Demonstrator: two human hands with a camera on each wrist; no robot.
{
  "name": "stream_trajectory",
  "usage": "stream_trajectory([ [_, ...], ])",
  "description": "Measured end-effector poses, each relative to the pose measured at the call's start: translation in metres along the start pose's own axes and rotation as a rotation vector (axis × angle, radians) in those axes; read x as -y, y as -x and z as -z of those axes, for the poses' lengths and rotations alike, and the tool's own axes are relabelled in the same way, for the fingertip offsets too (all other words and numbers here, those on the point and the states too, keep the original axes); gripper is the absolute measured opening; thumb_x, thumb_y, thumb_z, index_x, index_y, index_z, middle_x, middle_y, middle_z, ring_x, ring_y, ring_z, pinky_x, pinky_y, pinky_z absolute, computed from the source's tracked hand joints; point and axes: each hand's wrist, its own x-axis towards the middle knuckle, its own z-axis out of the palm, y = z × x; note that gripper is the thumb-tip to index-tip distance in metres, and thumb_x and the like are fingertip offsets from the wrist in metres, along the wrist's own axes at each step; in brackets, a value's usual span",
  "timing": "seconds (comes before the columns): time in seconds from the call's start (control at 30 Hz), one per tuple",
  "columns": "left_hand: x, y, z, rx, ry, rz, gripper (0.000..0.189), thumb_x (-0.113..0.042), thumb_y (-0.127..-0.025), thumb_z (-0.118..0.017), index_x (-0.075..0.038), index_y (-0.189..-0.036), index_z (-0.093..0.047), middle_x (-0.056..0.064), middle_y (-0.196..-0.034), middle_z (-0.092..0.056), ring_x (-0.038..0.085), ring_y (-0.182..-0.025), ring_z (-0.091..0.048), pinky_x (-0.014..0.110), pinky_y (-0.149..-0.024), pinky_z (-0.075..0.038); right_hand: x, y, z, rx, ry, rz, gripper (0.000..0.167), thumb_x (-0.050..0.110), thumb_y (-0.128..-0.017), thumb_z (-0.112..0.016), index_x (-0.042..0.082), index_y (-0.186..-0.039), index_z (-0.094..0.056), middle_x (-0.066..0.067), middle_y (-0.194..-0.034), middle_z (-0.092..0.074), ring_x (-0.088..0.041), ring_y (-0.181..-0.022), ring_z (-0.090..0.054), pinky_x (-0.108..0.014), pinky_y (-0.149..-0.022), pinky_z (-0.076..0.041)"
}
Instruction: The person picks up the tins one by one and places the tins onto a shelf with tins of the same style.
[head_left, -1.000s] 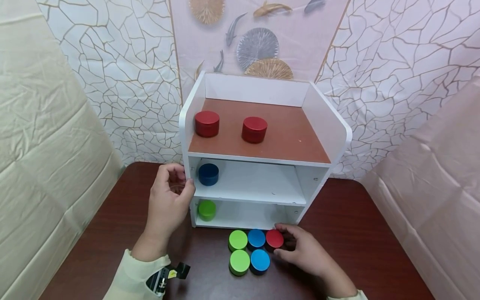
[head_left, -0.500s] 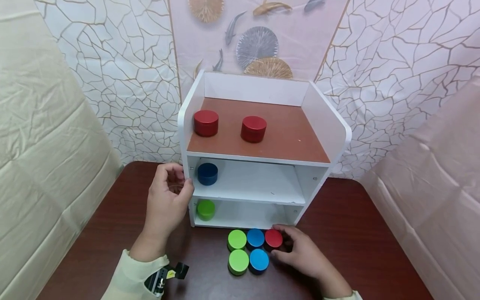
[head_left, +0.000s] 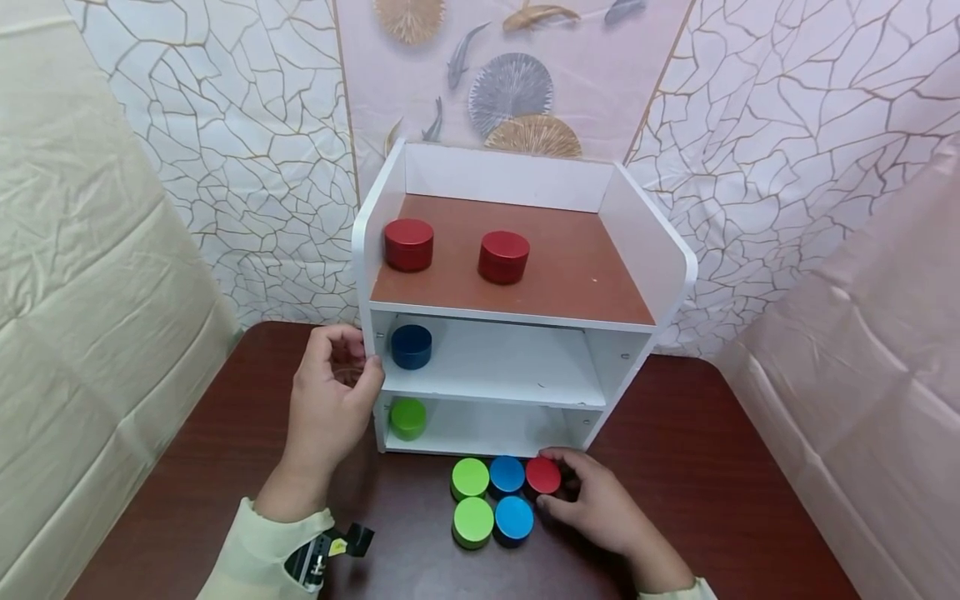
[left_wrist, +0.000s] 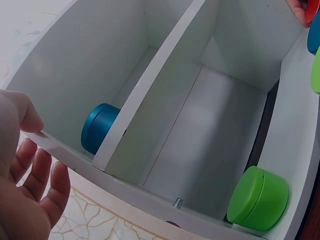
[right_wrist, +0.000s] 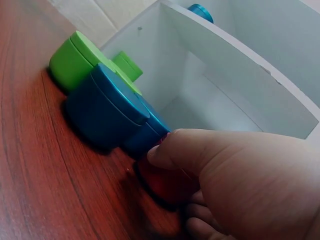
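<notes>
My left hand (head_left: 330, 408) holds the left side panel of a small white shelf unit (head_left: 517, 317); in the left wrist view the thumb is at the panel's edge and the curled fingers are outside it. My right hand (head_left: 600, 504) grips a round red tin (head_left: 542, 476) on the table, thumb at the near side and fingers at the far side. The right wrist view shows the thumb across this red tin (right_wrist: 167, 182), partly covering it. Left of it stand two blue tins (head_left: 507, 475) and two lime-green tins (head_left: 470, 478), close together.
Two red tins (head_left: 408, 245) stand on the brown top deck. One blue tin (head_left: 411, 347) is at the left of the middle shelf and one green tin (head_left: 408, 418) at the left of the bottom shelf. Patterned cloth (head_left: 255, 167) hangs behind the dark wooden table (head_left: 720, 467).
The whole head view has shifted slightly, moving everything a little left. Both hands keep their places, the right at the red tin and the left at the shelf panel.
</notes>
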Motion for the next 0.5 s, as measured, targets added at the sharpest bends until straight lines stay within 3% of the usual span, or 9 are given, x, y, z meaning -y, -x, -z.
stream_trajectory([
  [0.5,-0.0011,-0.0002,0.0002,0.0,0.0,0.001,0.032,-0.008,-0.104,-0.072,-0.011,-0.132,-0.057,0.005,-0.113,-0.061,0.019,-0.097,-0.064,0.018,-0.079,-0.055,-0.0028,-0.0006,0.005,0.034,-0.019,0.014,0.064,0.029,-0.09,-0.096,0.016,-0.147,-0.069,-0.005,-0.136,-0.073,-0.013,-0.11,-0.071,-0.027,-0.093,-0.063],
])
